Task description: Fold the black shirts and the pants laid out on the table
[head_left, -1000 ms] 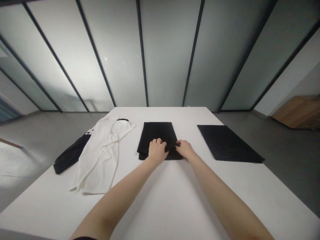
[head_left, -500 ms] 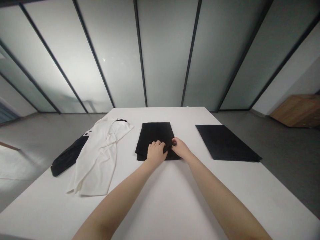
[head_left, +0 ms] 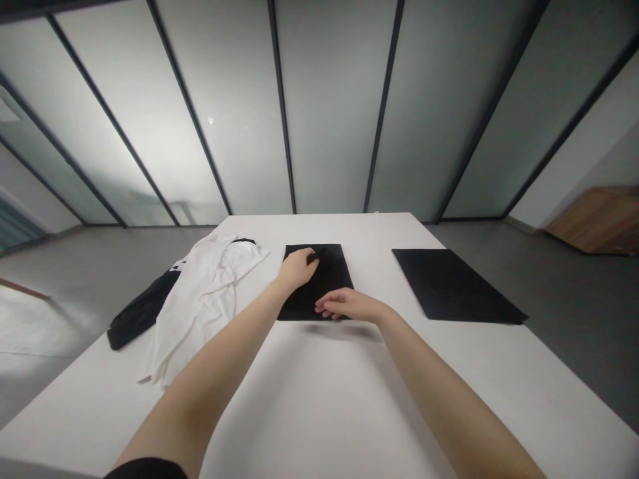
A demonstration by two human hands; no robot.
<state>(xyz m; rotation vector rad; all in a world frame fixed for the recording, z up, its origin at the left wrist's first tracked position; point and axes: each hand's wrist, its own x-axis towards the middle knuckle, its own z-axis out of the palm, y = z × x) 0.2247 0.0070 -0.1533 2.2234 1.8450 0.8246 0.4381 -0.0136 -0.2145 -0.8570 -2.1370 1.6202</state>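
Note:
A folded black garment [head_left: 327,279] lies in the middle of the white table [head_left: 319,392]. My left hand [head_left: 296,267] rests on its far left part, fingers curled onto the cloth near the far edge. My right hand [head_left: 342,305] lies at the near edge of the garment, fingers stretched out flat and pointing left, holding nothing.
A white garment [head_left: 204,299] lies loose on the table's left side, over a black garment [head_left: 137,313] that hangs toward the left edge. A flat black folded cloth [head_left: 454,285] sits at the right. Glass partition panels stand behind the table. A wooden board lies on the floor far right.
Both hands gripped the near edge of the black garment before. Now my left hand has moved to its far part and my right hand has opened flat at the near edge.

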